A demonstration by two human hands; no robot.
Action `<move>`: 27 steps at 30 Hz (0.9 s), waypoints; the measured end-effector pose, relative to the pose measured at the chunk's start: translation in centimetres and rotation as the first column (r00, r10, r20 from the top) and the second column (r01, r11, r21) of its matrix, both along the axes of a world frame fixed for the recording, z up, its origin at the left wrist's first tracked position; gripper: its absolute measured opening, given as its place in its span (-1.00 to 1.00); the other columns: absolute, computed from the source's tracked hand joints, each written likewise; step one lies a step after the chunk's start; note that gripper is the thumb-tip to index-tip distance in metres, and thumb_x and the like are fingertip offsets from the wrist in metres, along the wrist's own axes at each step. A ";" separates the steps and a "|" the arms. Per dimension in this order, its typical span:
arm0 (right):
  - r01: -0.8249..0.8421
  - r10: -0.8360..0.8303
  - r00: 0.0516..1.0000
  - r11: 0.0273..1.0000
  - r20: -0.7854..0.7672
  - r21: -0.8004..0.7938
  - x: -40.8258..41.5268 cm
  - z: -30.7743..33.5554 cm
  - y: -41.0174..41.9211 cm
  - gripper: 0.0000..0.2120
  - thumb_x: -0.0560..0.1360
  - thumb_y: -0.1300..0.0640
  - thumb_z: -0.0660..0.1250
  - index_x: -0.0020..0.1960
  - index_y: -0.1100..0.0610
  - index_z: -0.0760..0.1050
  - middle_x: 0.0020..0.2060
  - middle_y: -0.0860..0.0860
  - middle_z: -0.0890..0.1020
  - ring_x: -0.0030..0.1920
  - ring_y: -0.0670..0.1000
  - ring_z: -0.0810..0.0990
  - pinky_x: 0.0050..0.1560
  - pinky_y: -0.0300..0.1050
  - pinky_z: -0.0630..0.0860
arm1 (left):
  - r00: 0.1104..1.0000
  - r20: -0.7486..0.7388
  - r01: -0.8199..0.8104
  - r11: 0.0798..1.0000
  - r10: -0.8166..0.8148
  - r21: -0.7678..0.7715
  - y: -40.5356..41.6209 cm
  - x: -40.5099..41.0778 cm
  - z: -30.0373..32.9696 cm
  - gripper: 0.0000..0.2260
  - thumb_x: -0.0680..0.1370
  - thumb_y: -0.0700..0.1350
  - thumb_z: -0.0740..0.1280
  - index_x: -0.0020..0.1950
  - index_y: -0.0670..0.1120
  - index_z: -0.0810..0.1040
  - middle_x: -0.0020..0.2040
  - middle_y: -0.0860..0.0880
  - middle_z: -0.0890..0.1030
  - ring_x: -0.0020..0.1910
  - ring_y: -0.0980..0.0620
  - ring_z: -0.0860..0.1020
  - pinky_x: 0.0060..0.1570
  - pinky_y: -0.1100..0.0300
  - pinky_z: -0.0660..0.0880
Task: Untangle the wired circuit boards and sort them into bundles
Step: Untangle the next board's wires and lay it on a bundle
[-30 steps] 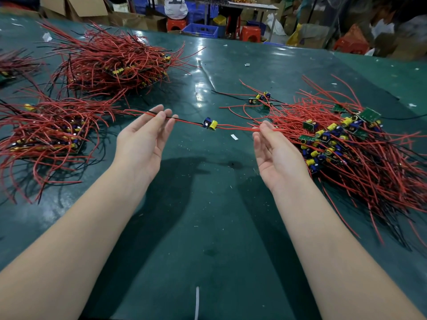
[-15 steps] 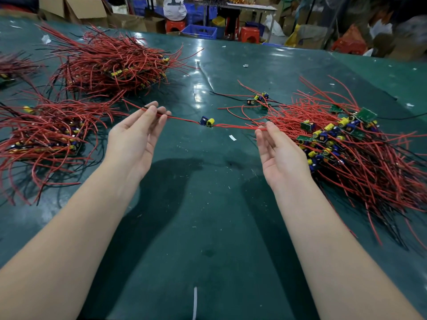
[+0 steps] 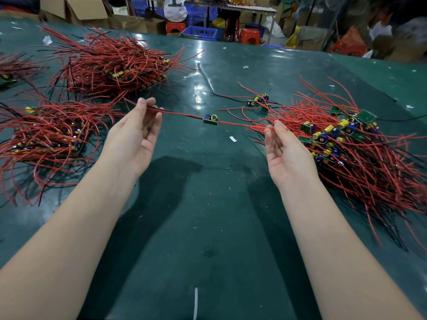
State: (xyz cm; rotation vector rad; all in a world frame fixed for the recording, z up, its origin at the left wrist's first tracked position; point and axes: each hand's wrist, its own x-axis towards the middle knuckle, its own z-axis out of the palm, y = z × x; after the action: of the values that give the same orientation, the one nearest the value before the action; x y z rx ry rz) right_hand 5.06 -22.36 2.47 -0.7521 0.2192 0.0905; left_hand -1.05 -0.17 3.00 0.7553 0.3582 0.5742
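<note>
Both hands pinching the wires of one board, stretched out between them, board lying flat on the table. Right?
Not quite: the head view shows the circuit board hanging in the air between the left hand and right hand, not lying on the table. Both hands do pinch its wires.

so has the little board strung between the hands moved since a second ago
Cannot tell: the small board stays up and left of the white scrap throughout; any shift could be the camera's.
</note>
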 end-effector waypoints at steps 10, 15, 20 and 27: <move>-0.029 0.029 1.000 1.000 -0.010 0.009 0.3 0.0 -0.1 -0.95 0.50 0.36 0.35 -0.04 0.31 0.56 -0.29 0.10 0.66 -0.30 -0.06 0.67 -0.27 -0.32 0.58 | 1.000 -0.002 -0.003 1.000 0.003 -0.012 0.5 0.1 -0.4 -0.91 0.60 -0.24 0.28 0.01 -0.20 0.57 -0.20 -0.04 0.71 -0.11 0.06 0.69 -0.15 0.34 0.56; -0.023 0.022 0.999 1.000 -0.023 -0.021 0.3 0.0 -0.1 -0.97 0.50 0.36 0.35 -0.07 0.30 0.57 -0.33 0.09 0.66 -0.32 -0.06 0.66 -0.29 -0.31 0.58 | 0.999 0.012 -0.043 0.999 0.043 -0.023 0.4 0.0 -0.3 -0.92 0.60 -0.24 0.29 -0.01 -0.21 0.56 -0.21 -0.06 0.71 -0.11 0.04 0.69 -0.15 0.35 0.56; 0.000 -0.003 1.000 0.996 -0.024 -0.091 0.5 0.2 -0.4 -0.97 0.50 0.35 0.35 -0.07 0.28 0.57 -0.26 0.11 0.63 -0.34 -0.08 0.63 -0.27 -0.32 0.59 | 0.994 0.038 -0.105 0.994 0.104 0.037 0.7 -0.3 -0.2 -0.92 0.59 -0.25 0.29 -0.01 -0.25 0.56 -0.21 -0.09 0.70 -0.09 0.01 0.69 -0.09 0.32 0.56; 0.173 -0.138 0.981 0.938 0.135 -0.299 0.1 -0.1 0.1 -0.92 0.52 0.39 0.32 -0.05 0.31 0.58 -0.29 0.12 0.60 -0.38 -0.06 0.60 -0.25 -0.29 0.57 | 0.968 -0.018 -0.234 0.926 0.250 0.295 0.2 -0.2 -0.6 -0.90 0.60 -0.30 0.27 -0.03 -0.30 0.57 -0.18 -0.16 0.61 -0.16 0.02 0.66 0.00 0.24 0.58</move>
State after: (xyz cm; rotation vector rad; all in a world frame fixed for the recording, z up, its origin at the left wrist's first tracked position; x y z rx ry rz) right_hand 5.13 -22.23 2.34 -1.0472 0.1876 -0.1408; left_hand -1.22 0.00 2.36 1.0205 0.4272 0.8534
